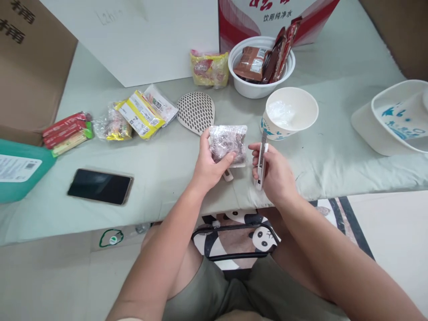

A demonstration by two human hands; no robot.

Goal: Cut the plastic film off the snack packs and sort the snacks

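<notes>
My left hand [210, 165] grips a clear plastic snack packet [228, 145] with brownish contents, thumb across its front. Beside it, my right hand [276, 171] is closed around a white box cutter [261, 167], its grey blade pointing up and away from me. The blade and the packet are apart. Just behind the cutter stands a paper cup [306, 111] with blue print and crumpled clear plastic inside. Behind the packet lies a perforated, paddle-shaped fly swatter [195, 111], its handle partly hidden under my left hand.
A white bowl [242, 90] of brown packets and red sticks stands at the back. Yellow packets [140, 115], red snack packs [68, 130] and a phone [100, 186] lie left. A white bin [371, 127] stands right; boxes [160, 44] line the back.
</notes>
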